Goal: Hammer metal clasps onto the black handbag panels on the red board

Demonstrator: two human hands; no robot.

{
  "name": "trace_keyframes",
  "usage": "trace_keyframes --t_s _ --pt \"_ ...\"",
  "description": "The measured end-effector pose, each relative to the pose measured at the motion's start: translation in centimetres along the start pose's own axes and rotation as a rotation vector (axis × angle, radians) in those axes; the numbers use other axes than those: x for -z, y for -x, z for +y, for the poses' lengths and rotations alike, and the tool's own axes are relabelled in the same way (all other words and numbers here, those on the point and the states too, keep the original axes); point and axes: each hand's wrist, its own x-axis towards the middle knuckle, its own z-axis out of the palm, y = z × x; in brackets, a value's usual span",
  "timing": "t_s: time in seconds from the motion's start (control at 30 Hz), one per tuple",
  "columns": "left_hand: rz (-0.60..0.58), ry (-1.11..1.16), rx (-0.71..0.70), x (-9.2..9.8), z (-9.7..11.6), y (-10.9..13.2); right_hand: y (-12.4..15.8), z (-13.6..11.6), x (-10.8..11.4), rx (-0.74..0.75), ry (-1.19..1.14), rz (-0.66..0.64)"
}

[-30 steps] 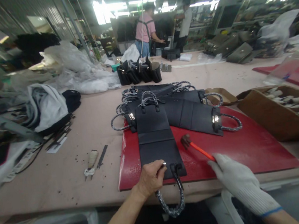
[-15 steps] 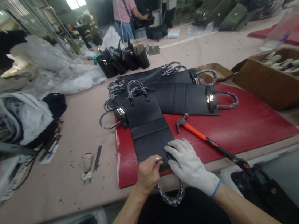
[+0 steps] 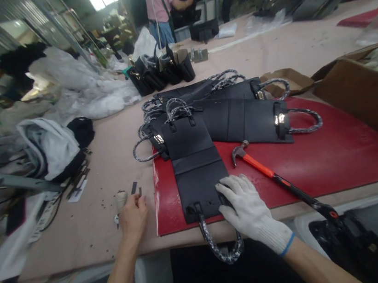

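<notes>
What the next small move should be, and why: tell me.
Probably lift the dark strip with the left hand: its fingers are right at the strip, though whether they grip it is unclear. The gloved right hand rests on the black panel, which may steady it, while the hammer lies unheld on the red mat.

One head-worn camera looked forward and down from above the near edge of the worktable [image 3: 116,146]. Bare left hand [image 3: 133,217] and gloved right hand [image 3: 248,210] sat close to the lens, in the lower half, forearms entering from the bottom edge. Field ran on across the tabletop to a pink-shirted co-worker [image 3: 161,6], distant, cropped by the top edge.
</notes>
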Motion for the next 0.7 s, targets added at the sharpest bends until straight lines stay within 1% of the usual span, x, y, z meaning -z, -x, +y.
trace_keyframes --t_s 0.07,0.1,0.17,0.27,0.37,0.47,0.53,0.6,0.67,0.7 --pt "-0.024 -0.074 0.017 0.0 -0.8 -0.1 0.0 0.2 -0.2 0.009 0.008 0.005" --pt "-0.020 -0.080 0.001 0.0 -0.8 0.1 0.0 0.4 -0.3 0.011 0.011 0.010" --pt "0.028 -0.056 -0.060 -0.1 -0.3 0.9 -0.1 0.7 -0.4 0.014 0.006 0.023" --pt "0.134 0.028 -0.218 -0.5 1.4 2.9 0.0 1.1 -0.1 0.037 -0.053 0.031" --pt "0.181 0.175 -0.437 -1.3 3.5 6.3 1.4 0.8 0.4 0.017 -0.141 0.071" --pt "0.154 0.327 -0.647 -2.3 5.4 10.4 4.3 -0.7 0.0 -0.119 -0.069 0.175" --pt "0.114 0.384 -0.735 -2.9 6.3 12.8 6.4 -2.0 -0.7 -0.227 0.008 0.199" --pt "0.093 0.411 -0.768 -3.3 6.9 14.5 8.2 -3.2 -1.5 -0.369 -0.001 0.145" --pt "0.094 0.425 -0.769 -3.6 7.2 15.3 9.1 -4.0 -2.0 -0.536 -0.100 0.060" --pt "0.096 0.431 -0.764 -3.6 7.2 15.5 9.3 -4.2 -2.1 -0.606 -0.169 0.038"
